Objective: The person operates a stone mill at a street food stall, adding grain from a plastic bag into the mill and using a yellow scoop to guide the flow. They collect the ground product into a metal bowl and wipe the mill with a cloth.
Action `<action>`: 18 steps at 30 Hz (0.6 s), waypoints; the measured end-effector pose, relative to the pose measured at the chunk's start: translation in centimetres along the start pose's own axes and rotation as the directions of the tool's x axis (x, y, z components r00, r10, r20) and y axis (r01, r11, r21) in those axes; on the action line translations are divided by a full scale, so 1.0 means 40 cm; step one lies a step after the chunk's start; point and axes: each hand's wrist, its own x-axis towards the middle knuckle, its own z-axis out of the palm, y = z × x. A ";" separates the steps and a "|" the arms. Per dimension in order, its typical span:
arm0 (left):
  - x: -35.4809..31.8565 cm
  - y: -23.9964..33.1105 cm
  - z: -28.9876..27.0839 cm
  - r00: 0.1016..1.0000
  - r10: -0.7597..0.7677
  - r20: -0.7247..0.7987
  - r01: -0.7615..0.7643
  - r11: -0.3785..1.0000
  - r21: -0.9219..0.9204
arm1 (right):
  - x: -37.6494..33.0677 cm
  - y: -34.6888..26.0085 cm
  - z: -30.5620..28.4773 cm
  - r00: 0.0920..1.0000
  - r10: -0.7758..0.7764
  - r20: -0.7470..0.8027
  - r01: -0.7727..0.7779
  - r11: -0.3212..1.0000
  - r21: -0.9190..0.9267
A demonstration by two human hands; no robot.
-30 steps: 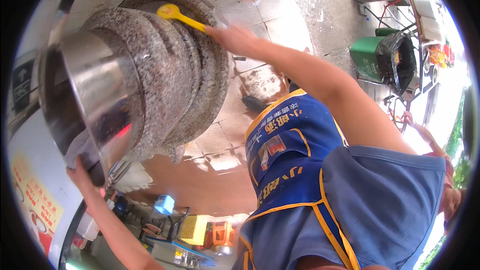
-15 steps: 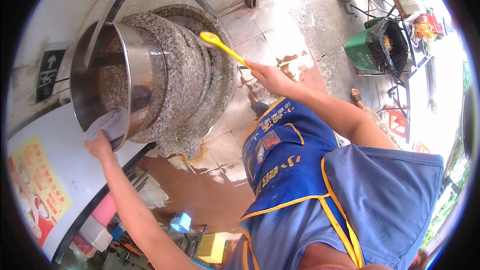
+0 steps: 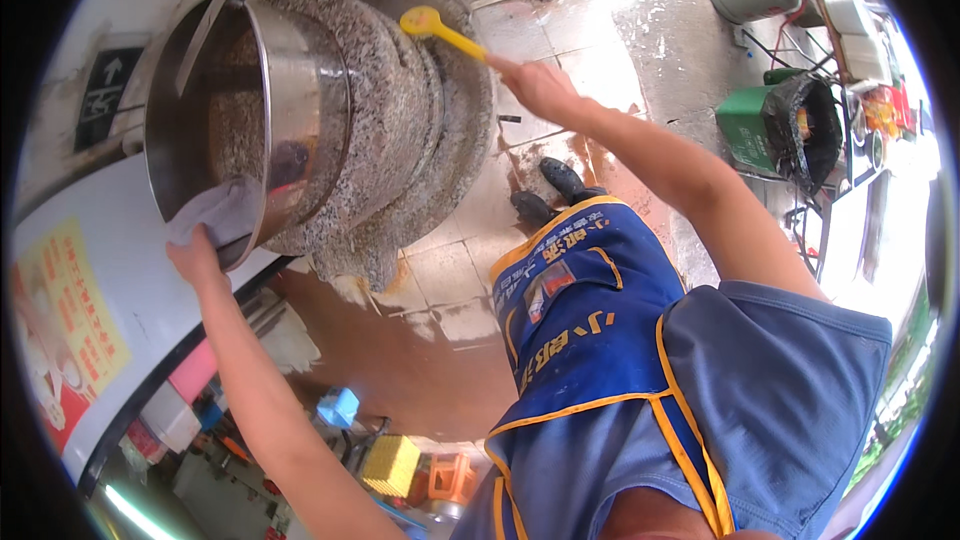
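Granite mill (image 3: 378, 110), tiled floor (image 3: 443, 273): left hand (image 3: 197, 260), curled, held cloth (image 3: 215, 208) at steel drum's rim (image 3: 268, 110); right hand (image 3: 543, 90), closed, gripped yellow spoon (image 3: 450, 35).

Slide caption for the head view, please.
Left hand holding a cloth at the metal drum, right hand holding a yellow spoon-shaped tool by the stone mill.

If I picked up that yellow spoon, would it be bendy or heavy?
The yellow spoon is probably stiff: it sticks out straight from the right hand without sagging. It is likely light too, since it looks thin and that hand holds it by its end.
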 end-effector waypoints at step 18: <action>-0.005 0.011 -0.016 0.991 -0.107 0.083 0.112 0.993 -0.049 | -0.019 -0.162 0.272 0.826 -0.187 0.532 0.352 0.908 -0.228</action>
